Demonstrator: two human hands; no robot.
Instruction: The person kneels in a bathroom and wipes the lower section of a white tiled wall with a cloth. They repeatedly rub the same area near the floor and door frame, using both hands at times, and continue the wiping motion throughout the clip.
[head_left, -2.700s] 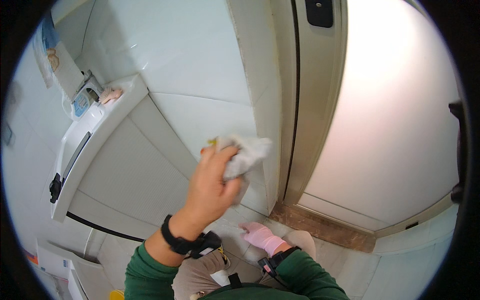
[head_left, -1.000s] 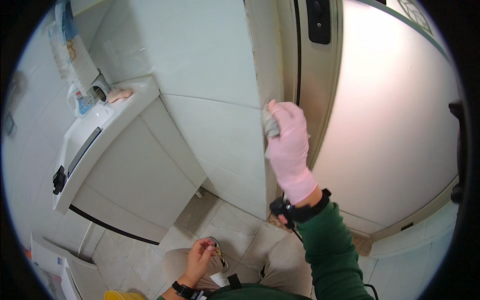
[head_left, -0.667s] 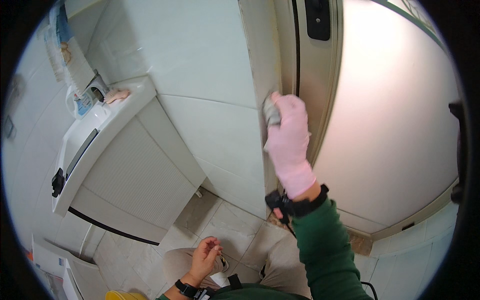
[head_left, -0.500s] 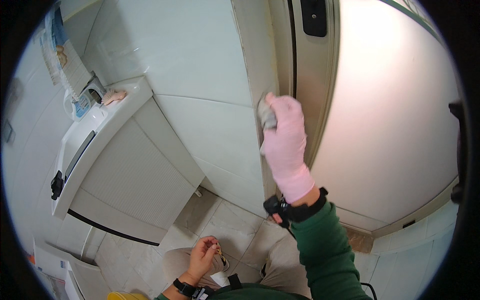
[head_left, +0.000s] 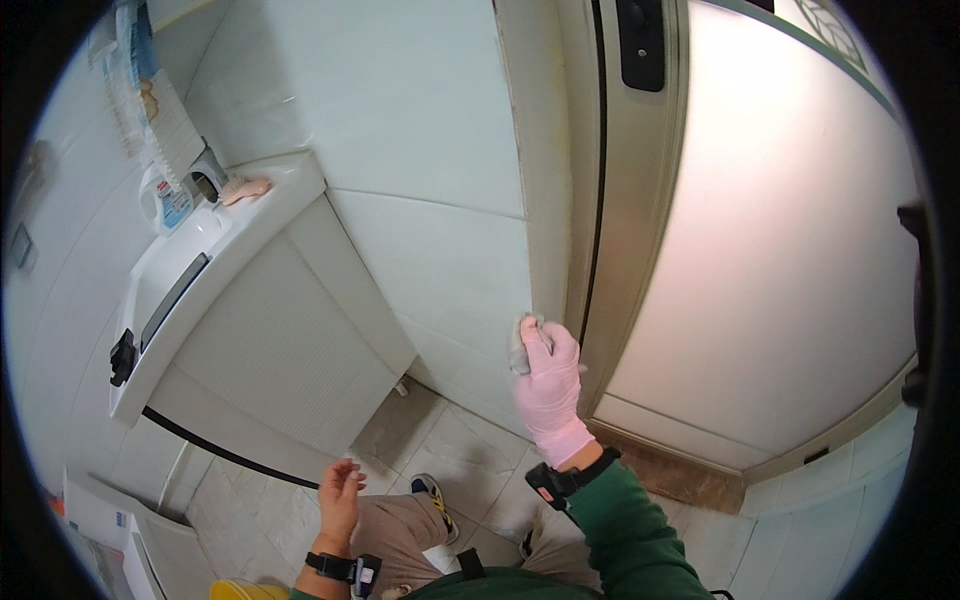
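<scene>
My right hand (head_left: 550, 388), in a pink glove, is closed around a crumpled greyish cloth (head_left: 519, 350). It presses the cloth against the lower part of the narrow wall edge (head_left: 548, 250) beside the door frame. My bare left hand (head_left: 340, 495) hangs over my left thigh, near the lower edge of the washbasin cabinet. Its fingers are loosely bent and slightly apart, with nothing visible in them. Each wrist wears a black strap with a small device.
A frosted door (head_left: 770, 240) with a dark lock plate (head_left: 641, 45) stands at the right. At left, a white basin (head_left: 175, 265) tops a ribbed cabinet (head_left: 290, 340), bearing a detergent bottle (head_left: 172, 205) and a pink brush (head_left: 245, 190). A yellow bucket (head_left: 245, 590) sits low left.
My right hand has moved down along the wall edge with the cloth. My left hand has shifted left, away from my lap. The view has tilted slightly.
</scene>
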